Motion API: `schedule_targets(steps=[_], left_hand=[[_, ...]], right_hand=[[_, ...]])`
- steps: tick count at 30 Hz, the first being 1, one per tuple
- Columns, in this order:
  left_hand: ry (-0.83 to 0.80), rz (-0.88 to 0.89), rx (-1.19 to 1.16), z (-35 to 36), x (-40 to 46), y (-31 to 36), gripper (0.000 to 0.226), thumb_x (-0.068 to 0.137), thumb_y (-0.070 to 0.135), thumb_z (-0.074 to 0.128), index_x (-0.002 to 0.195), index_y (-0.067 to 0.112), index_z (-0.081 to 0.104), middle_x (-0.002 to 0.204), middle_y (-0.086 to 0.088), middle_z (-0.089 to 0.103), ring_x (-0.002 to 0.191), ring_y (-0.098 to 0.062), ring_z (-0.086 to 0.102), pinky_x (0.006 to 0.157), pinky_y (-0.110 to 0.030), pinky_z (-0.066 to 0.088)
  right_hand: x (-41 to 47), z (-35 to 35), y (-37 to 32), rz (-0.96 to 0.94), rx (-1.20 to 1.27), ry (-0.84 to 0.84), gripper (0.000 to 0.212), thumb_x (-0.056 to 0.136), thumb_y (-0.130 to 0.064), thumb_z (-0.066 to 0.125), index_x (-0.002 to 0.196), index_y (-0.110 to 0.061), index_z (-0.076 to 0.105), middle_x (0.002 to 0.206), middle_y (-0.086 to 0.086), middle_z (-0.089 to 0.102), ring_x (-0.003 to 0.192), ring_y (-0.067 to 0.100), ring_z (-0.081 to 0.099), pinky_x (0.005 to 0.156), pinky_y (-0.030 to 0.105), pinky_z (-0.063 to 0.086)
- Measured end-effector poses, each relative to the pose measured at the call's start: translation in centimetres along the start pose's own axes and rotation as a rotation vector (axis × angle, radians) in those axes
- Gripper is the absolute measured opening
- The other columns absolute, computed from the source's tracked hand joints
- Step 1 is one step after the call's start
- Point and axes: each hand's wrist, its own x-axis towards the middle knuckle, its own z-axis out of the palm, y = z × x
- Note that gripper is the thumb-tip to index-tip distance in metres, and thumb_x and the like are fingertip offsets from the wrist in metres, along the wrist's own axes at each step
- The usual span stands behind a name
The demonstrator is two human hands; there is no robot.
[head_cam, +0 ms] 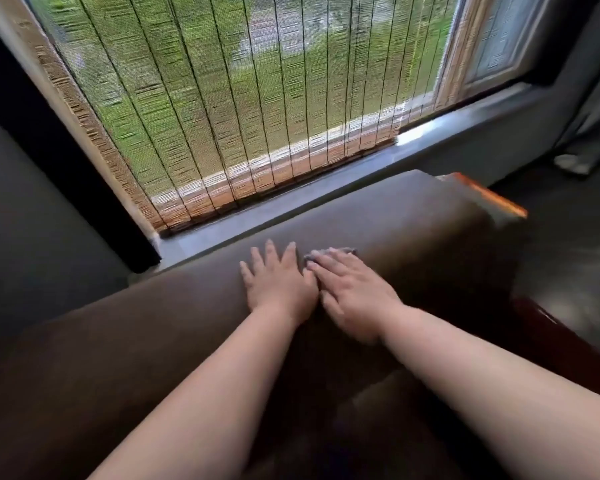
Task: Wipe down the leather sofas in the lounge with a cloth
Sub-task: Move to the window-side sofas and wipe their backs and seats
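The dark brown leather sofa (125, 341) fills the lower half of the view, its rounded back top running from lower left to upper right. My left hand (278, 282) lies flat on that top with fingers spread and straight. Right beside it, my right hand (352, 289) presses flat on a small grey cloth (343, 251), of which only an edge shows past the fingertips. The right hand is slightly blurred.
A grey windowsill (291, 209) runs just behind the sofa back, under a woven bamboo blind (222, 109). A glossy dark wooden armrest (548, 327) sits at right, with dark floor (575, 244) and a grey curtain (596, 109) beyond.
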Motion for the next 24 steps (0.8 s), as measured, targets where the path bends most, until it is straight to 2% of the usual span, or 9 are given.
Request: schedule_targets(steps=[2, 6, 8, 9, 14, 17, 21, 23, 24], left_hand=[[0.038, 0.058, 0.053, 1.1, 0.9, 1.7, 0.068, 0.102, 0.054, 0.021, 0.168, 0.039, 0.014, 0.178, -0.003, 0.003, 0.164, -0.034, 0.000, 0.130, -0.058, -0.002], [0.200, 0.068, 0.147, 2.8, 1.0, 1.3, 0.072, 0.098, 0.059, 0.014, 0.166, 0.038, 0.025, 0.175, -0.002, 0.022, 0.161, -0.032, 0.017, 0.130, -0.053, 0.010], [0.235, 0.072, 0.152, 3.2, 1.2, 1.3, 0.072, 0.098, 0.059, 0.019, 0.165, 0.037, 0.031, 0.173, -0.003, 0.028, 0.159, -0.033, 0.022, 0.129, -0.052, 0.013], [0.246, 0.077, 0.146, 3.3, 1.2, 1.3, 0.071, 0.098, 0.059, 0.021, 0.164, 0.037, 0.034, 0.172, -0.004, 0.031, 0.158, -0.033, 0.025, 0.129, -0.052, 0.014], [0.269, 0.081, 0.154, 3.0, 1.2, 1.3, 0.075, 0.094, 0.060, 0.022, 0.161, 0.034, 0.042, 0.170, -0.005, 0.037, 0.156, -0.034, 0.030, 0.128, -0.053, 0.016], [0.277, 0.084, 0.155, 3.1, 1.1, 1.4, 0.071, 0.096, 0.058, 0.026, 0.161, 0.034, 0.043, 0.169, -0.005, 0.038, 0.156, -0.034, 0.031, 0.129, -0.052, 0.017], [0.275, 0.080, 0.174, 3.0, 1.1, 1.4, 0.072, 0.097, 0.058, 0.024, 0.162, 0.034, 0.040, 0.170, -0.004, 0.036, 0.156, -0.033, 0.029, 0.130, -0.051, 0.015], [0.266, 0.079, 0.177, 2.9, 1.1, 1.5, 0.073, 0.096, 0.059, 0.023, 0.163, 0.035, 0.039, 0.171, -0.004, 0.034, 0.157, -0.033, 0.027, 0.130, -0.051, 0.013], [0.264, 0.077, 0.174, 2.8, 1.0, 1.5, 0.073, 0.095, 0.059, 0.023, 0.162, 0.034, 0.041, 0.170, -0.004, 0.035, 0.156, -0.033, 0.028, 0.130, -0.051, 0.014]], right_hand=[[-0.4, -0.9, 2.9, -0.066, -0.006, 0.001, 0.065, 0.101, -0.040, 0.033, 0.164, -0.023, 0.032, 0.173, -0.002, 0.021, 0.160, 0.017, 0.014, 0.128, 0.026, -0.007], [0.7, -4.0, 15.5, 0.447, 0.018, 0.097, 0.058, 0.107, -0.027, 0.035, 0.165, -0.017, 0.030, 0.174, 0.004, 0.020, 0.160, 0.023, 0.015, 0.131, 0.035, 0.003], [1.9, -4.4, 16.0, 0.578, -0.008, 0.125, 0.060, 0.107, -0.032, 0.029, 0.165, -0.017, 0.029, 0.174, 0.006, 0.020, 0.159, 0.028, 0.017, 0.130, 0.042, 0.009], [2.7, -3.9, 14.1, 0.528, -0.048, 0.119, 0.062, 0.105, -0.035, 0.026, 0.164, -0.018, 0.030, 0.173, 0.007, 0.022, 0.158, 0.029, 0.019, 0.130, 0.044, 0.011], [3.1, -1.4, 5.0, -0.138, 0.009, -0.025, 0.067, 0.098, -0.042, 0.027, 0.162, -0.026, 0.036, 0.172, 0.002, 0.026, 0.159, 0.020, 0.020, 0.131, 0.038, 0.010], [5.3, -4.1, 11.6, 0.068, 0.028, -0.064, 0.061, 0.108, -0.038, 0.031, 0.167, -0.030, 0.020, 0.176, -0.004, 0.010, 0.161, 0.014, 0.008, 0.131, 0.036, 0.004], [9.8, -6.9, 18.1, 0.502, -0.045, -0.026, 0.060, 0.110, -0.030, 0.027, 0.167, -0.018, 0.016, 0.175, 0.010, 0.013, 0.159, 0.033, 0.014, 0.130, 0.048, 0.012], [11.6, -6.0, 14.2, 0.462, -0.080, -0.071, 0.061, 0.109, -0.029, 0.027, 0.167, -0.019, 0.015, 0.174, 0.010, 0.012, 0.158, 0.036, 0.015, 0.129, 0.050, 0.014], [12.0, -5.1, 11.3, 0.320, -0.075, -0.086, 0.061, 0.108, -0.030, 0.029, 0.167, -0.021, 0.019, 0.175, 0.008, 0.014, 0.158, 0.033, 0.016, 0.129, 0.048, 0.014]])
